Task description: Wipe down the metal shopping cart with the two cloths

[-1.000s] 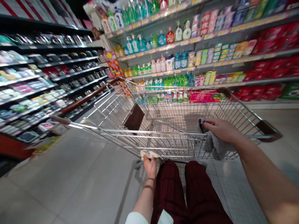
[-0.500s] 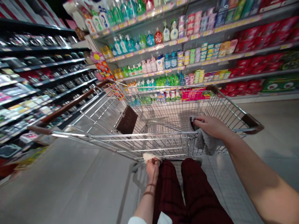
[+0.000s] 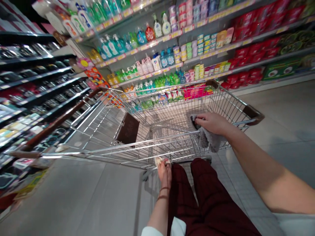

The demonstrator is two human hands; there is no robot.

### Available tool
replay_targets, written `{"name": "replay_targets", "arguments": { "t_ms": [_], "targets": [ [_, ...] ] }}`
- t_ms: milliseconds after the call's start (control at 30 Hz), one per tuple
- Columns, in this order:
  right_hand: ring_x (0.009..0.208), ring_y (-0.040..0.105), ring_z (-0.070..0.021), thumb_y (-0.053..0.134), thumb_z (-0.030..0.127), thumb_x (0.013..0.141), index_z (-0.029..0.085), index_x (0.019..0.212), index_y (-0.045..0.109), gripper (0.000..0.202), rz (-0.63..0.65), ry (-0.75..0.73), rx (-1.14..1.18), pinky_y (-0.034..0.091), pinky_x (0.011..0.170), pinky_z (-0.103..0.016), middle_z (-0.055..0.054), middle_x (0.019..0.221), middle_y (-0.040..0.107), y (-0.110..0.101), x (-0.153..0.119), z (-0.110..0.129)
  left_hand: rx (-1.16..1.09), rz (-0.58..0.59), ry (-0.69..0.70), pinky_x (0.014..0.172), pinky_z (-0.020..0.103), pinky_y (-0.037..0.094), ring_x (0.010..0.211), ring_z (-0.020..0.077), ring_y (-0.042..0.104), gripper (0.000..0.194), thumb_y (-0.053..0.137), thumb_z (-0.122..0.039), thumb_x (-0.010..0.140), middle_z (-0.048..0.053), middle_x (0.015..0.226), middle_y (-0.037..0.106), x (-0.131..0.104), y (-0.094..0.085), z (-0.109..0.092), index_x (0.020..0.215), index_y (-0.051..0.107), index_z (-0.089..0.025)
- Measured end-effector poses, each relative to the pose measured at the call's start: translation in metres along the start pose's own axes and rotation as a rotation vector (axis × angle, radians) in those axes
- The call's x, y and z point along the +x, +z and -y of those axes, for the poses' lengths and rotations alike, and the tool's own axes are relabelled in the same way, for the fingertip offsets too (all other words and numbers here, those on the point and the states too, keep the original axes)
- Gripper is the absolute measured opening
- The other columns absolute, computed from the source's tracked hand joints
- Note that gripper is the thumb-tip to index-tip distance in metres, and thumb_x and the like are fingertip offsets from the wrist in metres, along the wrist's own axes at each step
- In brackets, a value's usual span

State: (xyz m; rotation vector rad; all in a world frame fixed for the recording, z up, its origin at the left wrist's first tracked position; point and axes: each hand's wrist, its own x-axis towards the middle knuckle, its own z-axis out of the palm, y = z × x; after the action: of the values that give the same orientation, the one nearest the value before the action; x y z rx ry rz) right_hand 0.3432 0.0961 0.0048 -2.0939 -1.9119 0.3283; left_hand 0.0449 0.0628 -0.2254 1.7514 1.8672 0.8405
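Observation:
A wire shopping cart [image 3: 169,136] with brown handle and corner pieces stands sideways in front of me, its basket holding nothing I can see. My right hand [image 3: 209,123] grips a grey cloth [image 3: 210,139] over the cart's near top rail, the cloth hanging down the outer side. Lower down, my left hand [image 3: 164,170] is closed on a cream-coloured cloth [image 3: 160,161] against the lower wires of the near side. The fingertips of the left hand are partly hidden.
Beyond the cart a shelf [image 3: 147,44] carries pump bottles, tubs and red packs. Another shelf [image 3: 36,77] of metal kitchenware runs along the left. The brown cart handle [image 3: 59,123] juts out to the left. Grey tiled floor [image 3: 81,193] lies beneath.
The view has turned slightly, so shelves and cart appear shifted left and tilted. My right hand stays on the rail with the grey cloth; my left hand has moved a little along the lower wires.

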Motion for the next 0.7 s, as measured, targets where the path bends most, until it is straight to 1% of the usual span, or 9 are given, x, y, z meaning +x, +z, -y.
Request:
{"name": "replay_targets", "arguments": {
  "t_ms": [100,167,200,267,367,467,533,633,700],
  "targets": [
    [0.086,0.062,-0.0220,0.037,0.046,0.087,0.026,0.095,0.071,0.040,-0.017,0.008,0.008,0.037,0.064,-0.028,-0.003,0.098,0.071,0.001,0.001,-0.002,-0.026,-0.104,0.135,0.095,0.035,0.045,0.104,0.0227,0.058,0.032,0.045,-0.027,0.090,0.010,0.109,0.063,-0.006,-0.012,-0.008,0.116,0.062,-0.021],
    [0.087,0.062,-0.0219,0.038,0.046,0.087,0.026,0.094,0.071,0.040,-0.033,0.012,0.008,0.037,0.064,-0.028,-0.003,0.098,0.072,0.003,0.002,-0.003,-0.010,-0.117,0.220,0.098,0.036,0.044,0.108,0.0230,0.057,0.035,0.042,-0.026,0.091,0.010,0.114,0.063,-0.011,-0.011,-0.011,0.121,0.061,-0.022],
    [0.087,0.062,-0.0218,0.038,0.046,0.087,0.025,0.094,0.071,0.039,-0.037,0.012,0.007,0.037,0.064,-0.028,-0.004,0.097,0.072,0.003,0.002,-0.003,0.015,-0.086,0.237,0.098,0.036,0.044,0.107,0.0232,0.057,0.036,0.042,-0.024,0.091,0.010,0.114,0.064,-0.012,-0.007,-0.011,0.122,0.060,-0.023],
    [0.086,0.062,-0.0214,0.039,0.046,0.087,0.025,0.092,0.072,0.039,-0.039,0.014,0.010,0.037,0.064,-0.027,-0.003,0.096,0.072,0.003,0.001,-0.002,0.075,0.023,0.226,0.093,0.038,0.047,0.098,0.0241,0.060,0.039,0.043,-0.019,0.088,0.010,0.104,0.066,-0.012,0.007,-0.006,0.122,0.062,-0.024],
    [0.085,0.062,-0.0205,0.040,0.045,0.087,0.026,0.092,0.071,0.037,-0.043,0.020,0.023,0.037,0.064,-0.027,-0.003,0.095,0.072,0.001,-0.001,0.001,0.111,0.192,0.218,0.083,0.041,0.050,0.081,0.0265,0.063,0.034,0.045,-0.015,0.085,0.012,0.082,0.066,-0.011,0.030,0.005,0.110,0.069,-0.020],
    [0.084,0.062,-0.0203,0.039,0.044,0.088,0.026,0.092,0.071,0.037,-0.044,0.021,0.029,0.037,0.064,-0.027,-0.003,0.096,0.072,-0.001,-0.003,0.003,0.096,0.234,0.246,0.087,0.043,0.048,0.085,0.0289,0.063,0.026,0.049,-0.017,0.085,0.013,0.082,0.067,-0.011,0.037,0.008,0.095,0.072,-0.019],
    [0.084,0.062,-0.0203,0.039,0.044,0.088,0.026,0.093,0.072,0.038,-0.043,0.023,0.026,0.036,0.064,-0.027,-0.003,0.096,0.072,-0.001,-0.003,0.004,0.089,0.217,0.261,0.089,0.041,0.047,0.089,0.0276,0.063,0.027,0.046,-0.020,0.088,0.012,0.089,0.068,-0.012,0.031,-0.001,0.097,0.072,-0.021],
    [0.084,0.061,-0.0207,0.039,0.045,0.088,0.026,0.096,0.072,0.038,-0.044,0.026,0.016,0.035,0.063,-0.027,-0.003,0.097,0.072,-0.001,-0.002,0.003,0.104,0.181,0.312,0.090,0.039,0.046,0.091,0.0254,0.062,0.032,0.042,-0.024,0.092,0.010,0.095,0.068,-0.012,0.019,-0.024,0.109,0.068,-0.025],
    [0.085,0.061,-0.0214,0.039,0.045,0.088,0.026,0.097,0.072,0.039,-0.047,0.029,0.007,0.035,0.063,-0.028,-0.004,0.097,0.072,-0.001,-0.002,0.003,0.094,0.191,0.338,0.093,0.040,0.044,0.095,0.0260,0.061,0.031,0.044,-0.027,0.091,0.010,0.098,0.068,-0.011,0.015,-0.038,0.112,0.067,-0.026]
  ]
}}
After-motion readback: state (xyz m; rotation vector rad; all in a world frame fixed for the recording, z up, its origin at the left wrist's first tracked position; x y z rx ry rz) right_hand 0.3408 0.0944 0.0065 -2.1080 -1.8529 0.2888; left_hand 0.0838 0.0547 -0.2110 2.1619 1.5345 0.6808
